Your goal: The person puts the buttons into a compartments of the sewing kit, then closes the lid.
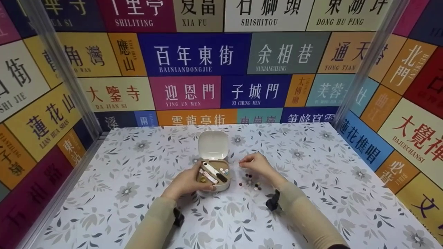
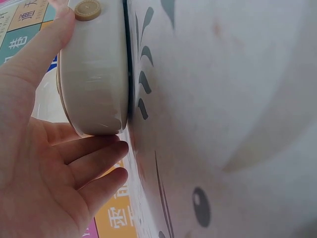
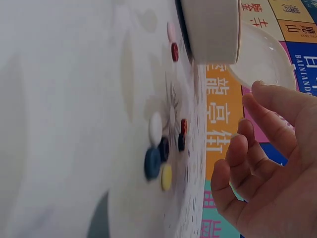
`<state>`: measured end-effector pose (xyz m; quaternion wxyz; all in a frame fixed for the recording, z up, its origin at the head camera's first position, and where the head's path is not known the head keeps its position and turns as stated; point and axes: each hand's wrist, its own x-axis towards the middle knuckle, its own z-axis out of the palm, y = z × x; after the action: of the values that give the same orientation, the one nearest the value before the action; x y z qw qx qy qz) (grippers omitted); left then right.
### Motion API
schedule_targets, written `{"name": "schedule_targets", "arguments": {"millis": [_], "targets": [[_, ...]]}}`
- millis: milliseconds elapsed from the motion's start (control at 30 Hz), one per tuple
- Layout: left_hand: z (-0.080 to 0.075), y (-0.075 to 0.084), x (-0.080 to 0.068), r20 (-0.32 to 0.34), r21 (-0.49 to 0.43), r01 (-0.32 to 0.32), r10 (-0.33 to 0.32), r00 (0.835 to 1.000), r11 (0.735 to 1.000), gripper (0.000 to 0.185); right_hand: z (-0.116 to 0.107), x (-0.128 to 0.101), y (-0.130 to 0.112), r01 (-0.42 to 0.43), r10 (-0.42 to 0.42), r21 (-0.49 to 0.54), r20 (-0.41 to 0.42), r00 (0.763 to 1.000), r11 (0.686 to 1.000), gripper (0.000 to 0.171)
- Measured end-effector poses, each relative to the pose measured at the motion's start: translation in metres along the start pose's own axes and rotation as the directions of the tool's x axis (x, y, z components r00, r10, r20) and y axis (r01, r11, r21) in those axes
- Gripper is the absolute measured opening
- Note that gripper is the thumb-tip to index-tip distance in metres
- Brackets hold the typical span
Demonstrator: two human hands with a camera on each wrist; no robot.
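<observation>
Left hand grip: curled round open beige plastic hinged case on desk | right hand grip: fingers loosely curled, empty | small coloured buttons just beneath right hand, right of case

Desk in grey floral-print cloth. On it: small beige sewing-kit case, lid open and upright; just right of it, loose cluster of coloured buttons.
</observation>
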<state>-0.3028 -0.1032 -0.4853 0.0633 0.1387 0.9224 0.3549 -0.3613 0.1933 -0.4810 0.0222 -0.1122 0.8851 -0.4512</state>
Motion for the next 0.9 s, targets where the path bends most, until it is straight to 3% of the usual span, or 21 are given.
{"name": "schedule_targets", "arguments": {"millis": [300, 700, 900], "targets": [[-0.001, 0.001, 0.0, 0.007, -0.011, 0.001, -0.001, 1.0, 1.0, 0.124, -0.015, -0.01, 0.015, -0.053, 0.052, 0.025, 0.01, 0.999, 0.998, 0.014], [-0.001, 0.0, 0.0, 0.004, -0.002, -0.001, 0.001, 1.0, 1.0, 0.125, -0.024, -0.013, 0.032, -0.14, 0.125, 0.104, 0.138, 0.983, 0.985, 0.024], [0.0, -0.001, 0.001, 0.01, -0.003, -0.013, 0.013, 1.0, 1.0, 0.123, -0.025, -0.015, 0.033, -0.136, 0.128, 0.041, 0.157, 0.979, 0.99, 0.023]]}}
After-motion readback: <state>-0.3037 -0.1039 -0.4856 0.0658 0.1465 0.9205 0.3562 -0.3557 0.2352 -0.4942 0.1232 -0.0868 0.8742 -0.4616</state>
